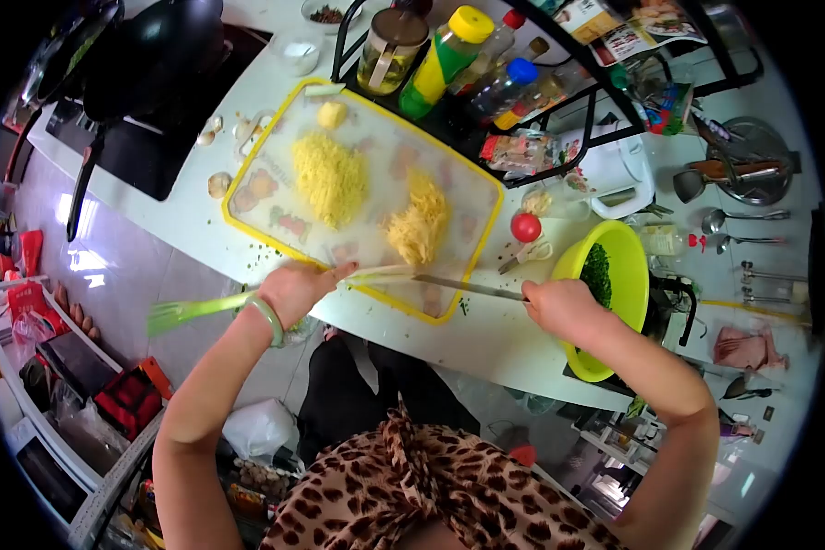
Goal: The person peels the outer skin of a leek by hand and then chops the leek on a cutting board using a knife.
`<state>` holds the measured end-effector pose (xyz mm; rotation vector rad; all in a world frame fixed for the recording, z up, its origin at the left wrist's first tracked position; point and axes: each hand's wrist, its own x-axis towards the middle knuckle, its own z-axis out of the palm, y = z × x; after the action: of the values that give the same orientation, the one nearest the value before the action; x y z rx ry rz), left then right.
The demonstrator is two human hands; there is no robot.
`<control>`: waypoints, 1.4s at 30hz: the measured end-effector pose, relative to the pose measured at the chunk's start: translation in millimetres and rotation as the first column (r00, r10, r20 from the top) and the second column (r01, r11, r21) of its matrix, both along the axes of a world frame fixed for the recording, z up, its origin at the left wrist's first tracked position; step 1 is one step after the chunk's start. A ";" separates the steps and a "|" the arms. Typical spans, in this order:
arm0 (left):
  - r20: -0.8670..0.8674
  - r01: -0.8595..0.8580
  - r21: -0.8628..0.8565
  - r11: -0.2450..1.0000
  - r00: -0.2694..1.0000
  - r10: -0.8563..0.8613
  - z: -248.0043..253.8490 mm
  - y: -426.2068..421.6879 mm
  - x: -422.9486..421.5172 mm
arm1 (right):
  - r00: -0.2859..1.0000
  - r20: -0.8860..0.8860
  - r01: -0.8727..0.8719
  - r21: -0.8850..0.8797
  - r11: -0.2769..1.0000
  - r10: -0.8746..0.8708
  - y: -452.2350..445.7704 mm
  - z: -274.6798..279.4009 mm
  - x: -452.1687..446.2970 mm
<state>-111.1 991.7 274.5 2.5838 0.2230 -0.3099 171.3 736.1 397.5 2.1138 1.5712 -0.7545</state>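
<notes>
My left hand (295,289) is closed round a green onion (197,310), whose leafy end sticks out to the left and whose pale end lies over the near edge of the yellow-rimmed cutting board (293,249). My right hand (556,304) grips the handle of a knife (472,288). The blade points left, its tip at the onion's pale end. On the board are a heap of fine yellow shreds (330,180), a second heap of yellow strips (419,223) and a small yellow chunk (332,115).
A lime-green bowl (625,275) with chopped greens stands right of the board, near scissors (527,257) and a red-topped item (525,227). Bottles (445,60) and a black rack line the back. A wok (160,55) sits at the upper left.
</notes>
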 end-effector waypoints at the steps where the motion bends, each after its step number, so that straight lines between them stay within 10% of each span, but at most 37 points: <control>1: -0.026 0.000 -0.009 1.000 1.000 0.000 -0.3 -0.6 0.1 | 1.000 0.009 0.008 0.007 1.000 -0.008 -6.1 -1.8 0.8; 6: 0.119 -0.001 -0.072 0.997 0.993 0.010 9.9 -8.0 -12.7 | 0.985 -0.082 0.159 0.105 0.982 -0.150 -27.7 3.0 -14.6; 11: 0.127 -0.009 0.015 1.000 0.992 0.007 13.4 -23.9 -20.2 | 0.705 -0.377 0.697 0.209 0.686 -0.601 -54.0 -9.4 -39.9; 15: 0.158 0.050 0.033 0.998 0.986 -0.055 23.1 -42.3 -6.4 | 0.408 -0.617 0.911 0.228 0.344 -0.673 -75.1 -45.8 -57.9; 24: 0.256 0.150 0.139 0.979 0.949 -0.182 28.7 -76.8 43.2 | 0.140 -0.792 0.989 0.141 0.046 -0.594 -89.5 -56.2 -68.1; 42: 0.416 -0.014 0.179 0.984 0.907 -0.063 -22.8 -126.0 80.8 | 0.098 -0.814 0.995 0.068 0.073 -0.573 -85.5 -55.9 -76.7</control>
<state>-30.3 865.7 251.6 2.7537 0.0620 0.2768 94.6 650.6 341.6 3.7519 0.3531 -1.5995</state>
